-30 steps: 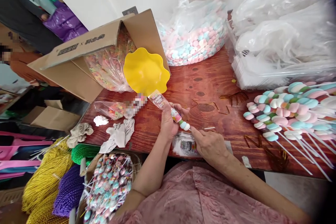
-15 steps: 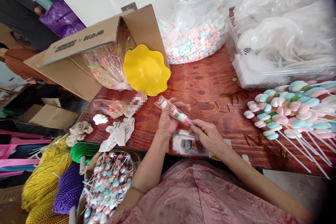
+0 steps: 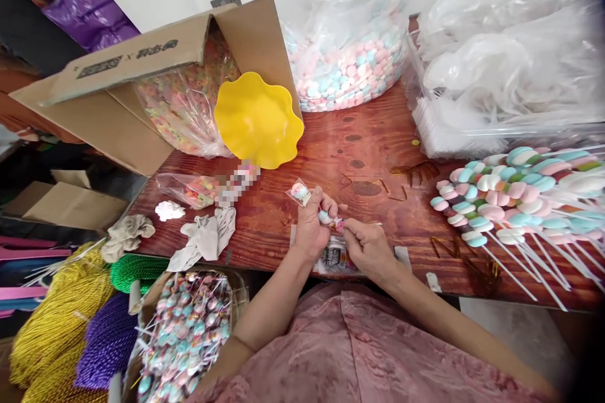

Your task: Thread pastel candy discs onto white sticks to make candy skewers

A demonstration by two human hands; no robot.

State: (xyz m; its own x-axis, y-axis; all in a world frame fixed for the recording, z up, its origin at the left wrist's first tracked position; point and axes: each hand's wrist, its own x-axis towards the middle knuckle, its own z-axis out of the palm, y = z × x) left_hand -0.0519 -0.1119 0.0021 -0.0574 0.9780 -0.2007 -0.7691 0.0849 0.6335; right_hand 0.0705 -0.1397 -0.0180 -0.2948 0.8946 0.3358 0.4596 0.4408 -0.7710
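Observation:
My left hand (image 3: 312, 221) is closed round a clear wrapper holding a pastel marshmallow skewer (image 3: 301, 192), whose top end sticks out above my fingers. My right hand (image 3: 368, 247) pinches the lower end of the same wrapper, the fingers pressed together right beside my left hand. Both hands hover over the near edge of the red-brown wooden table (image 3: 363, 138). Under them lies a small stack of printed clear bags (image 3: 336, 257).
A yellow wavy bowl (image 3: 258, 121) leans on a tipped cardboard box (image 3: 137, 82) of candy. Bagged marshmallows (image 3: 347, 63) sit at the back. Unwrapped marshmallow skewers (image 3: 510, 201) are piled at the right. Brown twist ties (image 3: 418, 171), rags (image 3: 203, 239), a basket of wrapped skewers (image 3: 189, 327), and cord bundles (image 3: 57, 321) surround me.
The wrapper has slid fully over the marshmallows. My hands have drawn together and closer to me, and my right hand now pinches the bag's lower end.

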